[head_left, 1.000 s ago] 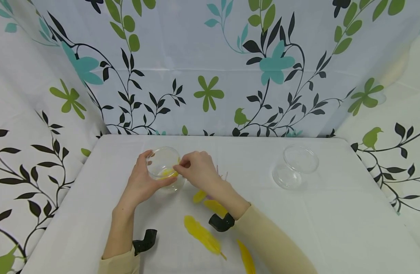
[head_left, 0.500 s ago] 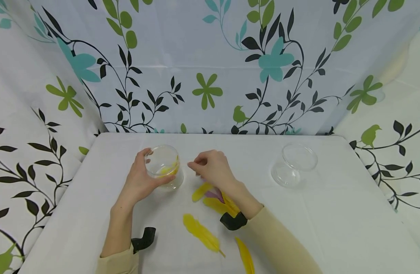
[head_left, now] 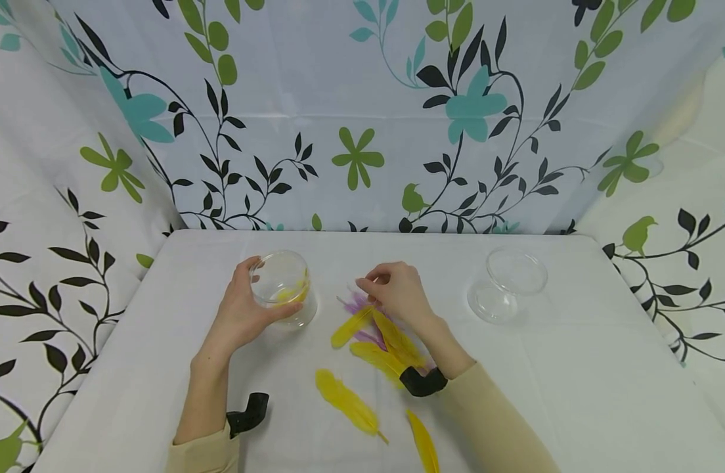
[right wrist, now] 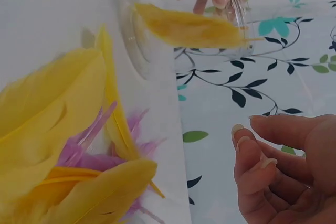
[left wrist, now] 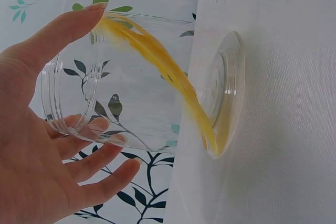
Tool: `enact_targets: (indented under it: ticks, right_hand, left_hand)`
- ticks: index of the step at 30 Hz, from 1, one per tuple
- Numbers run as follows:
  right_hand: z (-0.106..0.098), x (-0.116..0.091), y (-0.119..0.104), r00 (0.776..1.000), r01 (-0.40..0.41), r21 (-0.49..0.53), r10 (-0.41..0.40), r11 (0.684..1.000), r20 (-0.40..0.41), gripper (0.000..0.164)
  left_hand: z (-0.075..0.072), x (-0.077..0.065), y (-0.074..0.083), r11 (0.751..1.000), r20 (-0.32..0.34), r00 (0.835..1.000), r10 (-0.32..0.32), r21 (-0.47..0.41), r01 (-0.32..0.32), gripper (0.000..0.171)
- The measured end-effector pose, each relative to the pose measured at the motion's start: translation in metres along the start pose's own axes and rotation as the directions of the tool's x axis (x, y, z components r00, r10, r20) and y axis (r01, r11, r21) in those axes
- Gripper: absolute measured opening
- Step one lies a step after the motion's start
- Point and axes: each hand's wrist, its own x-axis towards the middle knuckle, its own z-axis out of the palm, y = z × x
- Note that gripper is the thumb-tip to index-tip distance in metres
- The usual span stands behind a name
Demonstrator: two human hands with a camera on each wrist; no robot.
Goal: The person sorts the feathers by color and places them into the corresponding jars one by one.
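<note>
My left hand [head_left: 238, 318] grips a clear jar [head_left: 306, 314] near its rim, thumb on the near side and fingers round the far side. Inside the jar a yellow feather [left wrist: 168, 66] leans from the base up to the rim, its quill poking out in the right wrist view. My right hand [head_left: 398, 292] hovers just behind a loose pile of yellow feathers [head_left: 398, 338] and purple feathers [right wrist: 86, 156]. Its fingers are loosely bent, the thumb close to the index fingertip, and nothing shows between them.
One yellow feather [head_left: 347, 401] lies apart in front of the pile, and another yellow feather [head_left: 423, 440] lies near the front edge. A second clear jar [head_left: 495, 305] stands on the white-covered table [head_left: 575, 394] at the right. Patterned curtain [head_left: 362, 79] surrounds the back and sides.
My right hand has let go of the feather at the jar's rim and moved right, over to the pile, uncovering more of it. The left hand keeps holding the jar.
</note>
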Motion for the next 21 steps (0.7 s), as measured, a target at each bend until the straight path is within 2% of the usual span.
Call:
enact_targets:
  ticks: [11, 21]
  right_hand:
    - [-0.007, 0.003, 0.038, 0.991, -0.126, 0.061, 0.128, 0.99, -0.03, 0.023]
    - [-0.001, 0.002, 0.057, 0.977, -0.214, 0.077, 0.213, 0.974, 0.022, 0.023]
  left_hand:
    - [0.001, 0.0, 0.0, 1.0, 0.001, 1.0, -0.009, 0.008, 0.009, 0.116]
    - [0.001, 0.0, 0.0, 1.0, 0.005, 1.0, -0.016, 0.017, 0.016, 0.116]
